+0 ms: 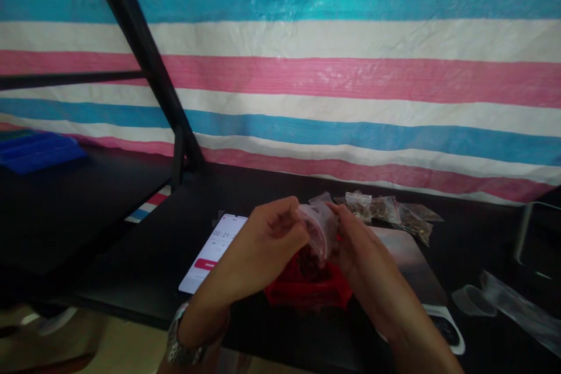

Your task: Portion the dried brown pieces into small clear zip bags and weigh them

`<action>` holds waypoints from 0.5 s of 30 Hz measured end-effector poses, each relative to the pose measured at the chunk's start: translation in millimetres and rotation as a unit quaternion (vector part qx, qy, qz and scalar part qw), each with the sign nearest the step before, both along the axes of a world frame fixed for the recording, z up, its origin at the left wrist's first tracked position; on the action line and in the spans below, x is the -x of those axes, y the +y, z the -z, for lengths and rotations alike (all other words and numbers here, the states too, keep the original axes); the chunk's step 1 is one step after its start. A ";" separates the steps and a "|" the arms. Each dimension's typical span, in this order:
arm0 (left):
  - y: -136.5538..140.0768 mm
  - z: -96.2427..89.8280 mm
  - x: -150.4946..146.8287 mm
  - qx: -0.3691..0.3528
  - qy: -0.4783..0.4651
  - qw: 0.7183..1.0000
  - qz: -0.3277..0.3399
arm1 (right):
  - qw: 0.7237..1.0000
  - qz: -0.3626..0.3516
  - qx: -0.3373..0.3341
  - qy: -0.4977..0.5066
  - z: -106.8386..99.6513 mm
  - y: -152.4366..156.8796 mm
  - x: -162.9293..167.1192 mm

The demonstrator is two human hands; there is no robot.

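My left hand (267,245) and my right hand (357,245) meet over the black table (131,257), both pinching a small clear plastic bag (319,227) by its mouth. The bag hangs open between my fingers. Directly beneath it lies a red bag (307,289) holding dark brownish pieces. A watch sits on my left wrist (182,342).
A phone (213,251) showing a timer lies left of my hands. Several filled clear bags (390,210) lie behind my right hand. A flat scale (416,269) sits under my right forearm. Loose plastic (508,301) lies at right. Blue trays (35,152) rest at far left.
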State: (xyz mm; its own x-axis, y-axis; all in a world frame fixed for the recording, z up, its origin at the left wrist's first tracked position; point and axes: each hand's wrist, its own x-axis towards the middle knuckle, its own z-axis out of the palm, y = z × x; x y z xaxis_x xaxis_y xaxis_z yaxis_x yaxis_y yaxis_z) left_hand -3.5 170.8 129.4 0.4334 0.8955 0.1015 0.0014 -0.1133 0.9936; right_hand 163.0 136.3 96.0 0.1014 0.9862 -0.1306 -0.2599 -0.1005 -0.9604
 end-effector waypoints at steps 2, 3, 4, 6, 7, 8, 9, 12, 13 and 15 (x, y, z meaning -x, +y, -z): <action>2.5 3.6 7.7 -0.011 0.073 0.997 0.015 | 1.000 0.022 -0.017 -0.015 0.6 4.0 -2.1; 4.5 6.4 12.5 -0.017 0.120 0.992 0.022 | 0.997 0.046 -0.033 -0.046 2.3 6.5 -4.1; 6.8 9.9 17.6 -0.023 0.170 0.985 0.032 | 0.992 0.071 -0.053 -0.087 5.0 9.1 -6.6; 12.1 18.3 27.7 -0.036 0.260 0.963 0.054 | 0.972 0.106 -0.102 -0.183 12.1 13.7 -12.0; 14.7 22.8 32.1 -0.051 0.299 0.951 0.053 | 0.958 0.110 -0.124 -0.234 15.6 15.3 -14.5; 17.0 27.2 35.8 -0.069 0.335 0.939 0.045 | 0.943 0.105 -0.139 -0.284 18.5 16.3 -16.5; 18.7 31.2 38.7 -0.090 0.365 0.926 0.031 | 0.927 0.093 -0.146 -0.333 20.5 16.7 -18.0; 20.0 38.9 42.8 -0.127 0.406 0.905 0.010 | 0.887 0.050 -0.140 -0.437 20.3 14.9 -18.7; 19.3 39.8 43.0 -0.130 0.406 0.904 0.014 | 0.879 0.040 -0.135 -0.456 18.7 13.8 -18.1; 17.0 38.7 42.2 -0.131 0.396 0.908 0.027 | 0.871 0.022 -0.124 -0.475 14.9 11.5 -16.5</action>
